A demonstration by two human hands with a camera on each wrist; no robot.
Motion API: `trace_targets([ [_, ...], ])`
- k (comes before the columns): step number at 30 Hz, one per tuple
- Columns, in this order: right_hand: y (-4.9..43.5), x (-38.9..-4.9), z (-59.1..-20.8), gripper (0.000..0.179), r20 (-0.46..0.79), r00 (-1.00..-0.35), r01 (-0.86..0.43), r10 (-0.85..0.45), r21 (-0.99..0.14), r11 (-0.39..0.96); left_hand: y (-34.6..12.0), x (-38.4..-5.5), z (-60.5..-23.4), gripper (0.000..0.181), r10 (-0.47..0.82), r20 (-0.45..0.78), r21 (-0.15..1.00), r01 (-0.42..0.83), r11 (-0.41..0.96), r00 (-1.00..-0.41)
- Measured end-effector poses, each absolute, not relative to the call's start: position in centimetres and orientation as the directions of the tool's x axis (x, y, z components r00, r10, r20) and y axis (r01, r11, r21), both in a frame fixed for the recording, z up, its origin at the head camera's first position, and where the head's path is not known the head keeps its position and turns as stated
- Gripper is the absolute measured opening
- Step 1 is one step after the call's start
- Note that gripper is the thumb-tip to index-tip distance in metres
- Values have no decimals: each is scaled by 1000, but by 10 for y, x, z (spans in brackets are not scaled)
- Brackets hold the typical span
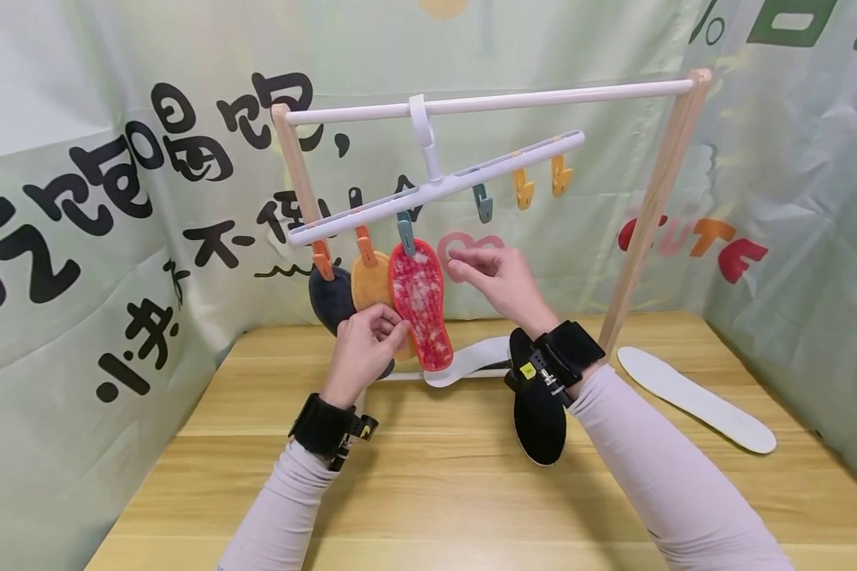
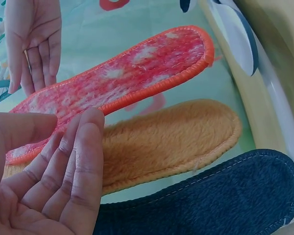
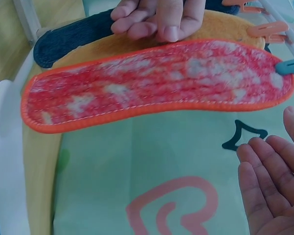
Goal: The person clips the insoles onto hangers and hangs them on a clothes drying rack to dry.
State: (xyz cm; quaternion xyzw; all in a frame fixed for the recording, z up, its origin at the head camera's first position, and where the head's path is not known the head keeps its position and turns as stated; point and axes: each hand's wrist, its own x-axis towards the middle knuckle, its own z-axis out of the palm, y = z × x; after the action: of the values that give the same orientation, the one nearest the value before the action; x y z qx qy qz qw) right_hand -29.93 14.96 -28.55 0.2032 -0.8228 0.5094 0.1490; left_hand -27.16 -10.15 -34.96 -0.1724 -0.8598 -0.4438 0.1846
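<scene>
- Hanger (image 1: pixel 428 191), white, hooked over the top rod (image 1: pixel 543 98) of a wood-posted stand (image 1: pixel 659 194); it tilts, its end on your left lower. Six clips in all.
- Dark blue insole (image 1: pixel 331 300), upper end in an orange clip (image 1: pixel 321 260), outermost on your left.
- Yellow insole (image 1: pixel 371 281), plush, upper end in a second orange clip (image 1: pixel 365 246); partly behind the red one and your fingers.
- Red insole (image 1: pixel 421 305), mottled with white and edged in orange, upper end in a blue-grey clip (image 1: pixel 405 231); it hangs between your two hands, foremost of the three.
- On the half to your right: another blue-grey clip (image 1: pixel 482 204) and two yellow clips (image 1: pixel 524 189).
- Your left hand (image 1: pixel 364 349): fingers loosely bent, thumb apart from them, beside the red insole's left edge and in front of the yellow insole. Contact with the edge, you cannot tell.
- Your right hand (image 1: pixel 503 281): fingers relaxed and unclosed, palm turned toward the red insole, just right of its upper part and apart from it.
- Counter (image 1: pixel 436 492), wood-grained: white insole (image 1: pixel 696 400) lying to the right of the stand.
- Pale insole (image 1: pixel 464 361), at the stand's lower bar, partly behind the red insole.
- Black insole (image 1: pixel 539 416), below your right wrist, its upper part partly covered.
</scene>
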Motion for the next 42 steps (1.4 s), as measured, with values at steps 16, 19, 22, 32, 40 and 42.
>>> trace_targets([
  [16,168,-300,-310,36,453,-870,-493,-197,-783,379,-95,-270,-355,10,194,466,689,491,533,-863],
  [19,170,-299,-312,36,451,-871,-491,-195,-784,380,-93,-270,-355,10,202,464,687,494,533,-862],
  [22,171,-299,-316,35,441,-878,-478,-186,-783,397,-92,-270,-356,10,208,459,689,493,530,-864],
  [32,176,-295,-327,34,399,-898,-441,-187,-798,412,-88,-269,-356,11,233,427,712,484,509,-873],
  [40,182,-294,-339,38,363,-916,-400,-169,-820,408,-84,-267,-357,10,250,439,689,502,522,-863],
  [42,183,-294,-341,37,354,-920,-392,-168,-825,408,-83,-267,-357,9,252,439,680,503,534,-862],
])
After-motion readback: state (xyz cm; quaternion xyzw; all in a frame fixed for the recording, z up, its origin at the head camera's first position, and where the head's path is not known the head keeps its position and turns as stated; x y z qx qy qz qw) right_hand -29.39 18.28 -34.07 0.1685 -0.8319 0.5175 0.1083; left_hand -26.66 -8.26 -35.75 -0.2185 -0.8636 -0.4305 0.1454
